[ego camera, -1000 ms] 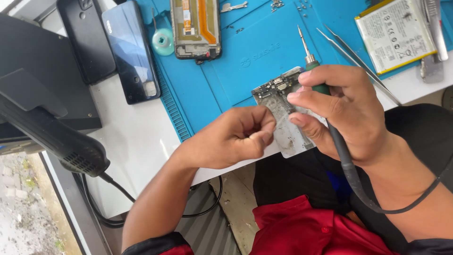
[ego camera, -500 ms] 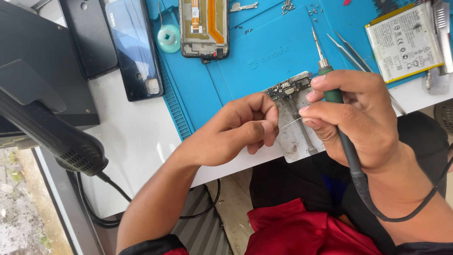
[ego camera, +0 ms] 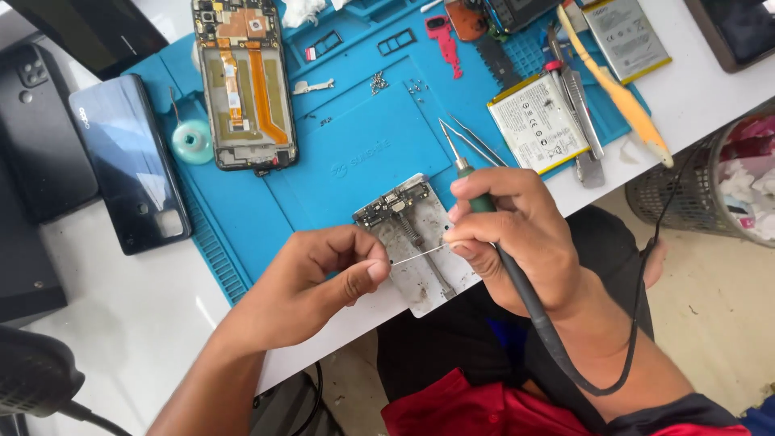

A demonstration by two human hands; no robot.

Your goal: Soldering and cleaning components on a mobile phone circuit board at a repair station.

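White tabletop (ego camera: 137,323) fills the left and lower part of the frame, with a blue rubber work mat (ego camera: 363,153) laid over its upper middle. At the mat's lower edge, in the centre of the frame, sits a grey metal holding plate (ego camera: 424,270) with a small green circuit board (ego camera: 393,204) clamped at its upper end.

The left hand (ego camera: 311,282) comes in from the lower left, thumb and forefinger pressed together on one end of a thin silvery wire (ego camera: 418,254) that runs across the plate. The right hand (ego camera: 517,242), just right of the plate, pinches the other end of that wire with its fingertips while its fingers also wrap around a green-handled soldering iron (ego camera: 476,194); the iron's tip points toward the upper left, clear of the board, and its black cord (ego camera: 557,347) loops down toward the lower right.

Higher on the mat lies an opened phone frame with orange ribbon cables (ego camera: 246,85), a teal spool (ego camera: 192,141) just to its left, and a white flat battery with a yellow edge (ego camera: 537,121) at the upper right, metal tweezers (ego camera: 472,141) beside it. A dark glossy phone back cover (ego camera: 129,169) rests on the table at the left. A mesh waste basket (ego camera: 710,182) stands at the right edge.
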